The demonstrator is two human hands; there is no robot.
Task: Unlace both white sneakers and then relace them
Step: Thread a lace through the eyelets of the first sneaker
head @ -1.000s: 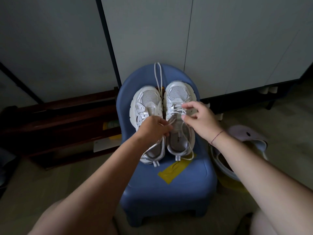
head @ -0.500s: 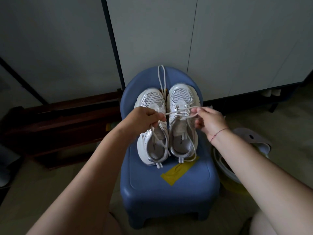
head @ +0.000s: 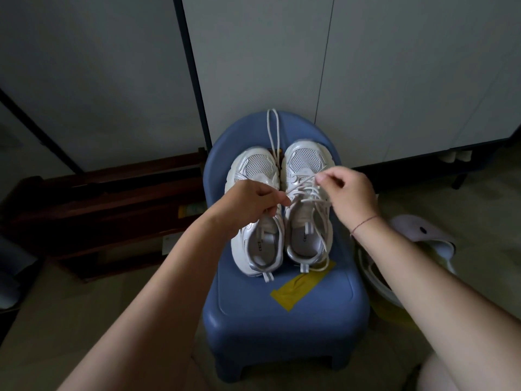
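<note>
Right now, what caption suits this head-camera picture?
On a blue chair, left hand and right hand pinch the laces of one white sneaker, its twin alongside.

Under the left hand [head: 253, 206] and right hand [head: 348, 193] there is no way down: the left sneaker [head: 255, 167] and right sneaker [head: 306, 160] lie touching side by side on the chair [head: 282, 328] seat, and the lace [head: 307, 190] both hands pinch crosses the gap between them. Beyond the hands the chair back rises with a loose lace loop [head: 273, 131] hanging on it, and pale panels [head: 394, 80] close off the room behind. Nearer than the hands the seat lies open save for flat tape [head: 303, 286]; a dark rack [head: 112, 198] stands left of the left hand, a white bin [head: 417, 230] low to the right of the right hand.
</note>
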